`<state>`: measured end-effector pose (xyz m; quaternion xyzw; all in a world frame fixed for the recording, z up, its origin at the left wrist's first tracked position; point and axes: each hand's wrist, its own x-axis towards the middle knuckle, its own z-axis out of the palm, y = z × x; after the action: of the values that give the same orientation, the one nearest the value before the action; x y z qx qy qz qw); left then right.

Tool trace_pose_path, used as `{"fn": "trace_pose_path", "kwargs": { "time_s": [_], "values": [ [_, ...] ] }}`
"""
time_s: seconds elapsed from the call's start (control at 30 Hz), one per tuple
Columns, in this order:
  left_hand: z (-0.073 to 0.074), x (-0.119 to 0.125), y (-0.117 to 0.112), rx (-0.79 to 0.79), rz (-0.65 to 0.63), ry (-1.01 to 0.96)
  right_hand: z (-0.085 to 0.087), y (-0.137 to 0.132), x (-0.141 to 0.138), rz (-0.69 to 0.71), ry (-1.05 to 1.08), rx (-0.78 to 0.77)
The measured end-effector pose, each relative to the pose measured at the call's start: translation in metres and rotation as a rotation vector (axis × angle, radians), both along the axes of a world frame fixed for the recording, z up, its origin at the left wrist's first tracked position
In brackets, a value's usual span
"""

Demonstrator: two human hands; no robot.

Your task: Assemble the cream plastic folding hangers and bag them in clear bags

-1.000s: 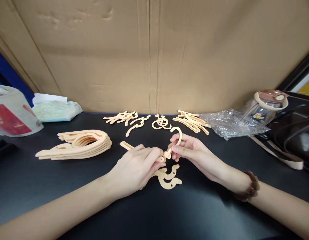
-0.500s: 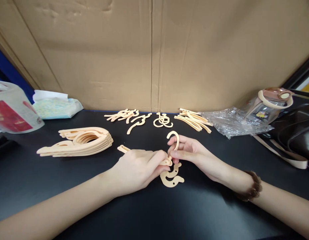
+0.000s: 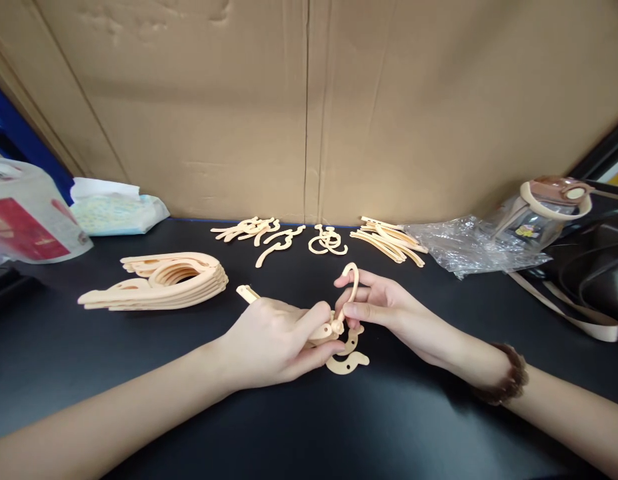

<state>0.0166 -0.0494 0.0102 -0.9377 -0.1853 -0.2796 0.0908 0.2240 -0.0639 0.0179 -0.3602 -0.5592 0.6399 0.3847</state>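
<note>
My left hand point(image 3: 276, 340) is closed round a cream plastic hanger arm point(image 3: 247, 293), whose end sticks out past my knuckles. My right hand point(image 3: 383, 308) pinches a cream plastic hook point(image 3: 351, 279) and holds its stem against the arm's end, where the two hands meet. Just below them a flat cream curved piece point(image 3: 347, 360) lies on the black table point(image 3: 339, 427). A brown bead bracelet point(image 3: 509, 383) is on my right wrist.
A stack of finished cream hangers point(image 3: 159, 283) lies at left. Loose hooks and arms point(image 3: 273, 237) and a bundle of arms point(image 3: 389, 241) lie along the cardboard wall point(image 3: 309, 107). A tissue pack point(image 3: 116, 210), crumpled plastic point(image 3: 463, 248), a bottle point(image 3: 543, 207) and a dark bag point(image 3: 599, 267) flank them.
The hook has turned more upright in my right hand and its stem has come closer to the arm's end. Both hands stay together in the same spot.
</note>
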Motion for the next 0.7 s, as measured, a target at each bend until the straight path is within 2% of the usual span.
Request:
{"fn": "trace_pose_path", "kwargs": {
  "time_s": [0.17,0.37,0.57,0.7],
  "values": [
    [-0.0008,0.001,-0.0011,0.091,-0.014,-0.009,-0.0036,0.0,-0.0001,0.023,-0.031,-0.012],
    [-0.0023,0.0032,-0.0027,0.174,0.045,0.012,0.0017,-0.0019,-0.0023,-0.038,-0.083,0.03],
    [-0.0038,0.0019,0.0006,0.149,0.098,0.078,0.0014,-0.0004,-0.0016,-0.099,-0.164,0.114],
    [-0.0059,0.0007,0.003,0.142,0.075,0.131,-0.0045,-0.0031,-0.0021,-0.127,-0.225,0.2]
  ]
}}
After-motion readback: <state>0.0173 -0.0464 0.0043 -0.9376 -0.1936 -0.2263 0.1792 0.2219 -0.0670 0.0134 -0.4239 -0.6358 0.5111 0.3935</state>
